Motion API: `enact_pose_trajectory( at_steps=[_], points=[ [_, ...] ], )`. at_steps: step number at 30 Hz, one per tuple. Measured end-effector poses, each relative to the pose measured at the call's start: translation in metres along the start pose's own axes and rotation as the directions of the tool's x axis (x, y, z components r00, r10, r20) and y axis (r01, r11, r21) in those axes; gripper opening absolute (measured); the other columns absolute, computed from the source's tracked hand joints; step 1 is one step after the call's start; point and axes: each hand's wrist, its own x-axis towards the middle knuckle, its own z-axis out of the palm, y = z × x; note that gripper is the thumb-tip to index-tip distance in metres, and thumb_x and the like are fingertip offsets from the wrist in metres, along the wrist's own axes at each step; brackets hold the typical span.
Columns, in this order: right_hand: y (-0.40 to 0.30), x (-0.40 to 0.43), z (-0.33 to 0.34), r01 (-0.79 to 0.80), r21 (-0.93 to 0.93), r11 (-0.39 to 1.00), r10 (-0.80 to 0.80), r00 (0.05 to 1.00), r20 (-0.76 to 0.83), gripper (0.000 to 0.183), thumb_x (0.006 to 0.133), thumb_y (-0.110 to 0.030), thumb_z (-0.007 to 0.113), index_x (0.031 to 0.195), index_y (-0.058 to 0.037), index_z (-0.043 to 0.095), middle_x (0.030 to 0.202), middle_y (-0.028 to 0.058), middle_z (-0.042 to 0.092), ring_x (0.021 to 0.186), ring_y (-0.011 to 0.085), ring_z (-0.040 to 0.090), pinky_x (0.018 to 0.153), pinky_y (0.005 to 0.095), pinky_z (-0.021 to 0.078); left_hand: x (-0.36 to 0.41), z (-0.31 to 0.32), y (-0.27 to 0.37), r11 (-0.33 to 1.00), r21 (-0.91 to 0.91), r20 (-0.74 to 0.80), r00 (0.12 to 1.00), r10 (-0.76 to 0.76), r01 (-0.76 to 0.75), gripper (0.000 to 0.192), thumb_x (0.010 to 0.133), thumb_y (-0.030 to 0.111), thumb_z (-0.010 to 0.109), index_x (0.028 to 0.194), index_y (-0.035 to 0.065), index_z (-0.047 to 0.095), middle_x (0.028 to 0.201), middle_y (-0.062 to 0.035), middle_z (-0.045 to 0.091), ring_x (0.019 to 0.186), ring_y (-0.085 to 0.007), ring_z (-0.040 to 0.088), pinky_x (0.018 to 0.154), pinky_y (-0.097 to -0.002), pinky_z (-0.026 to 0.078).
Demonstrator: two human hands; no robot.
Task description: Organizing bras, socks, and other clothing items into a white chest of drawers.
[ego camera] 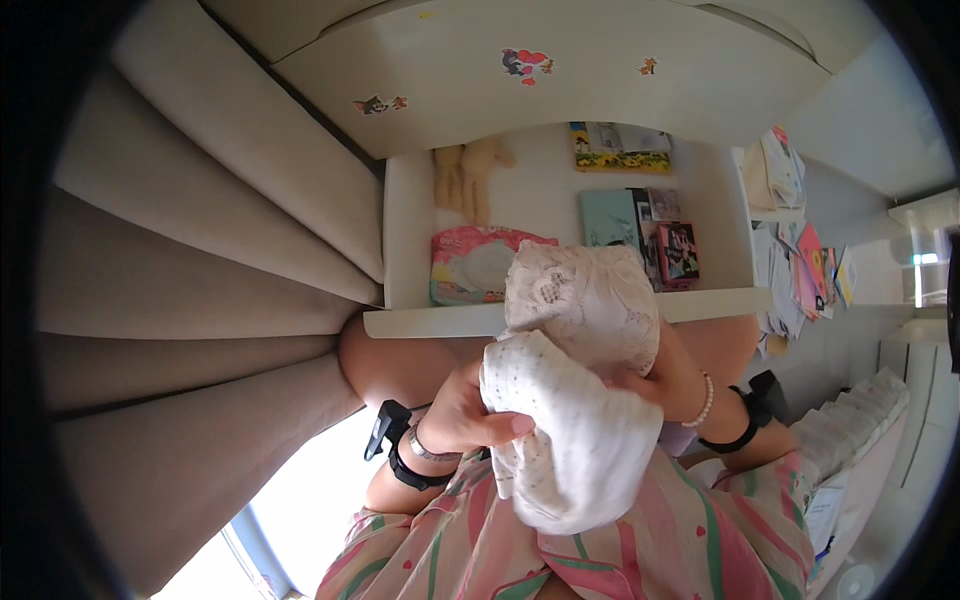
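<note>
My left hand (476, 412) grips a white cloth (577, 442) with small dots, its thumb lying over the front of the folds. The cloth hangs bunched above my lap and its lower part is blurred. Directly beyond it is a pale pink lace cloth (581, 300), folded into a rounded bundle. My right hand (660, 379) holds the lace cloth at its lower right side, with most of its fingers hidden behind the fabrics. Whether the two fabrics belong to one garment, I cannot tell.
Before me, an open white drawer (709, 304) contains a pink package (480, 259), a plush toy (472, 176), several boxes or books (611, 214) and a yellow-edged picture item (622, 154). A beige curtain (225, 262) hangs at left. Papers (780, 277) lie at right.
</note>
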Motion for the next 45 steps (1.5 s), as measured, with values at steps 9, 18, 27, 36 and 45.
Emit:
enact_pose_trajectory(
  at_steps=[9,18,27,36,45],
  points=[
    [0.036,-0.016,0.012,0.194,-0.322,0.927,-0.225,0.972,-0.064,0.047,0.086,-0.029,0.072,0.118,-0.0031,0.05,0.109,0.0135,0.059,0.092,0.026,0.063,0.078,0.0358,0.05,-0.013,-0.021,0.006,0.967,-0.062,-0.573,0.802,0.167,-0.246,0.072,0.083,0.029,0.07,0.141,0.0008,0.038,0.129,-0.0167,0.056,0.113,-0.0288,0.059,0.096,-0.0431,0.05],
    [0.064,-0.012,0.036,0.282,-0.771,0.571,-0.489,0.871,-0.044,0.026,0.073,-0.014,0.074,0.093,-0.0085,0.059,0.099,0.0075,0.059,0.089,0.0271,0.058,0.076,0.0383,0.0433,-0.014,-0.063,0.062,0.713,-0.057,-0.573,0.608,0.55,-0.699,0.044,0.095,0.032,0.055,0.13,0.0058,0.051,0.126,-0.0114,0.059,0.11,-0.0261,0.059,0.086,-0.0378,0.052],
    [0.085,0.004,0.034,0.235,-0.795,0.559,-0.544,0.828,-0.138,0.024,0.073,-0.01,0.072,0.094,-0.0095,0.06,0.102,0.0078,0.055,0.095,0.0297,0.053,0.082,0.0414,0.0389,-0.1,-0.059,0.026,0.499,0.028,-0.671,0.353,0.652,-0.866,0.04,0.091,0.023,0.058,0.124,-0.0008,0.052,0.119,-0.0171,0.059,0.104,-0.0274,0.057,0.079,-0.0354,0.049],
    [0.112,0.09,0.02,0.21,-0.824,0.526,-0.571,0.806,-0.159,0.027,0.073,-0.012,0.072,0.097,-0.0101,0.06,0.102,0.0088,0.052,0.099,0.0303,0.051,0.081,0.0427,0.0408,-0.103,-0.077,0.019,0.515,0.055,-0.761,0.298,0.576,-0.856,0.041,0.093,0.028,0.055,0.123,0.0,0.052,0.118,-0.0175,0.059,0.101,-0.0288,0.059,0.082,-0.0377,0.05],
    [0.085,0.104,0.014,0.286,0.501,0.817,0.011,0.861,-0.508,0.023,0.092,-0.023,0.065,0.108,-0.0066,0.06,0.11,0.0101,0.064,0.106,0.0246,0.059,0.095,0.0376,0.0461,-0.09,-0.064,0.016,0.673,-0.185,-0.406,0.679,0.612,-0.717,0.048,0.097,0.037,0.052,0.135,0.0076,0.049,0.134,-0.0172,0.053,0.12,-0.0302,0.054,0.096,-0.0447,0.049]
  ],
)
